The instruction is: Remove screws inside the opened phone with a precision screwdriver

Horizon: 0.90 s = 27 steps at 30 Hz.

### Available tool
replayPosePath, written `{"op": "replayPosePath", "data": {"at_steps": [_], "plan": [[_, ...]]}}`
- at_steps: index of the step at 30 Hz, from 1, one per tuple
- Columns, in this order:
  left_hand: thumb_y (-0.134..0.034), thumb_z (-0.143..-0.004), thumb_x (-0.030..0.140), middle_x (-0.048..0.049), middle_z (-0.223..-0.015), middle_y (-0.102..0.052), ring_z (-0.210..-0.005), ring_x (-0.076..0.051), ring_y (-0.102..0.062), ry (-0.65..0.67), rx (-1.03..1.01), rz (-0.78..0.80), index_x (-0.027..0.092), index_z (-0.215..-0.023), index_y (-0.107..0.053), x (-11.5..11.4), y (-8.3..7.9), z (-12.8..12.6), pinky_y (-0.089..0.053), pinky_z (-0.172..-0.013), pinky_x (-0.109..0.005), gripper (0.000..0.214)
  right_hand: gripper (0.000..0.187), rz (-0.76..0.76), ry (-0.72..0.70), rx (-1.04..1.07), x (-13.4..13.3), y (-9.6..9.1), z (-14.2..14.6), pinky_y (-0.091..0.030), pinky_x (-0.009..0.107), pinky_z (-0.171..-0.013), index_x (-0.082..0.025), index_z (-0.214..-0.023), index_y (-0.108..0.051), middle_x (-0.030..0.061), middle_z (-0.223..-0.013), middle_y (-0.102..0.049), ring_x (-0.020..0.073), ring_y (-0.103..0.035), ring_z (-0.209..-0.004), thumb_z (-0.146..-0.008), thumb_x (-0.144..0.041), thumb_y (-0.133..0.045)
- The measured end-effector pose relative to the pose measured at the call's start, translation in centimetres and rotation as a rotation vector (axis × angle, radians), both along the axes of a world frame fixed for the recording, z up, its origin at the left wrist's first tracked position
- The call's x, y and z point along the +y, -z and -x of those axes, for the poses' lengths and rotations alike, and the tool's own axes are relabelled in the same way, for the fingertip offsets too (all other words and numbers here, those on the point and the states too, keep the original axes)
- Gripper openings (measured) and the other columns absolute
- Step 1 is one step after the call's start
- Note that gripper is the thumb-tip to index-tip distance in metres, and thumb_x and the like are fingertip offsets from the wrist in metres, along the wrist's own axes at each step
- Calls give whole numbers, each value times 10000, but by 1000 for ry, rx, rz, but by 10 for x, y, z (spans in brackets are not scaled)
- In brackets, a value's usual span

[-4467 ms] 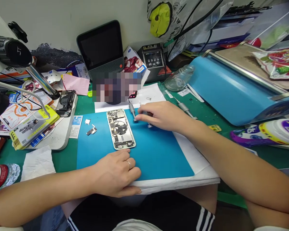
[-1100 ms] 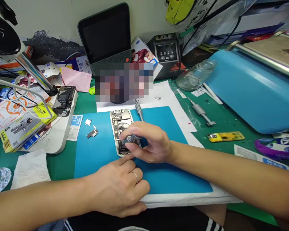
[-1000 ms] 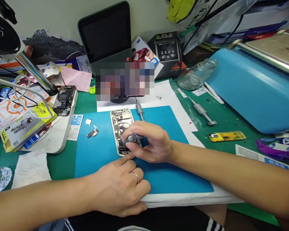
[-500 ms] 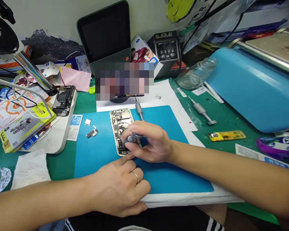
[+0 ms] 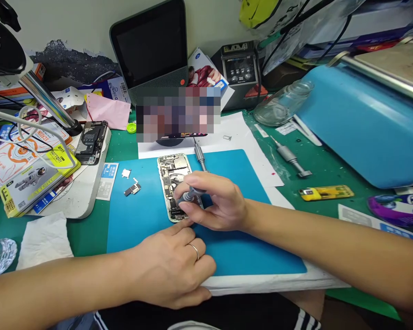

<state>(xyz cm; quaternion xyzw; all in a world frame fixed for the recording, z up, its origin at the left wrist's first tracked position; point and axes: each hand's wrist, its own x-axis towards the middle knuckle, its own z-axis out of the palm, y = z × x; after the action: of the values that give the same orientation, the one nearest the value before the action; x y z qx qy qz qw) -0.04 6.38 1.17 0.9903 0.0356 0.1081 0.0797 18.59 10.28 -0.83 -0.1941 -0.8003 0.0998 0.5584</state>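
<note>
An opened phone (image 5: 170,176) with bare circuitry lies lengthwise on a blue mat (image 5: 141,215). My right hand (image 5: 216,204) is closed round a small grey screwdriver (image 5: 187,195), its tip down on the phone's lower half. My left hand (image 5: 174,266), with a ring on one finger, rests on the mat's near edge; its fingers are curled and the forefinger touches the phone's bottom end. A second screwdriver (image 5: 200,156) lies just right of the phone's top. Small metal brackets (image 5: 131,188) lie on the mat to the left.
Another opened phone (image 5: 91,142) sits on a white pad at left beside battery boxes (image 5: 37,176). A dark tablet (image 5: 151,46) stands at the back. To the right lie a third screwdriver (image 5: 291,158), a yellow tool (image 5: 325,192), a glass jar (image 5: 278,103) and a blue roll (image 5: 361,123).
Earlier my right hand was above the phone's top right among the tools; it now holds a screwdriver on the phone's lower half. Over the last second both hands hardly moved.
</note>
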Motion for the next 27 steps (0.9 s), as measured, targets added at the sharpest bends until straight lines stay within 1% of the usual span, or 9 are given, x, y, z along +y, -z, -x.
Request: {"op": "replayPosePath", "data": {"at_steps": [4, 8, 10, 14, 16, 20, 23, 27], "plan": [[-640, -884, 495, -11, -734, -556, -698, -195, -504, 0, 1, 7, 190, -816, -535, 0, 0, 0, -443, -921, -382, 329, 627, 3, 0, 2, 0, 0, -1, -604, 286, -712, -151, -1440, -404, 53, -900, -697, 141, -687, -753, -859, -47, -615], [-649, -876, 500, -7, -731, -559, -694, -193, -505, -9, -1, 15, 191, -810, -537, 0, 0, 0, -449, -872, -370, 335, 670, 22, -16, -1, -1, 1, 0, -606, 294, -728, -209, -1477, -349, 19, -888, -688, 125, -670, -720, -875, -59, -602], [-649, -874, 502, -6, -733, -560, -693, -193, -507, -11, 2, 17, 192, -810, -540, 0, 0, 0, -449, -876, -371, 335, 676, 53, -21, 7, -2, 2, 0, -604, 287, -705, -228, -1487, -331, 14, -891, -681, 120, -659, -708, -886, -69, -597], [-652, -874, 495, -7, -748, -567, -697, -194, -511, -5, 2, 10, 191, -816, -543, 1, -1, 0, -444, -911, -379, 328, 687, 105, -35, 27, -4, 3, -1, -592, 260, -621, -226, -1504, -317, 19, -903, -660, 122, -652, -709, -893, -68, -589], [-652, -877, 490, -8, -755, -571, -699, -194, -512, -3, -4, 7, 191, -816, -543, 1, -2, -1, -445, -909, -379, 324, 687, 89, -51, 34, -4, 3, -1, -608, 276, -641, -228, -1504, -323, 21, -917, -654, 130, -664, -734, -890, -55, -578], [-667, -863, 497, -6, -742, -571, -692, -193, -507, -7, -9, 2, 191, -807, -542, 1, -2, -1, -445, -876, -368, 335, 651, 97, -117, 35, -3, 2, 0, -633, 301, -707, -231, -1471, -360, 18, -929, -653, 136, -676, -779, -883, -40, -564], [-677, -853, 504, -6, -745, -574, -700, -198, -511, -9, -3, 3, 192, -809, -543, 0, -2, -1, -442, -842, -364, 342, 595, 131, -134, 28, -4, 3, 0, -625, 280, -691, -233, -1437, -384, 16, -932, -658, 127, -676, -785, -896, -60, -560], [-678, -850, 504, -6, -751, -579, -712, -204, -517, -16, 2, -1, 195, -807, -540, 0, -2, 0, -439, -803, -367, 341, 553, 104, -156, 11, -5, 5, 0, -609, 280, -675, -194, -1407, -394, 18, -901, -659, 128, -686, -768, -899, -60, -567]]}}
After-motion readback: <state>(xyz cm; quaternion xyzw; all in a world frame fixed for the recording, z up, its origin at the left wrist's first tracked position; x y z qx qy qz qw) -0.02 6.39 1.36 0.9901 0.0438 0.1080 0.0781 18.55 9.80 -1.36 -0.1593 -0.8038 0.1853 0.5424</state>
